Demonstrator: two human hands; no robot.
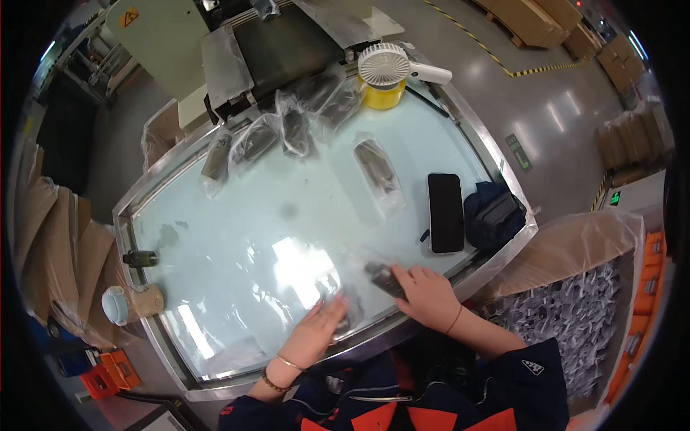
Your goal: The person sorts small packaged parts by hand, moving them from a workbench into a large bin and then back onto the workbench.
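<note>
My right hand point(429, 296), near the front edge of the glossy table, is closed on one end of a dark oblong part point(383, 277). Some clear plastic shows faintly around that part. To its left, my left hand point(316, 332) rests against a crumpled clear plastic bag point(351, 314) with something dark in it. Motion smears the left fingers, so their grip is unclear. Farther off on the tabletop lies another dark part in a clear bag point(377, 167). Several more bagged dark parts point(293, 128) sit along the far edge, by the conveyor belt point(284, 52).
A metal rim point(498, 269) borders the table. At right are a phone point(446, 213) and a dark blue cloth item point(494, 215); a white fan point(384, 66) stands at the far corner. A bottle point(118, 305) is at left. A lined bin point(575, 323) holds many small grey pieces.
</note>
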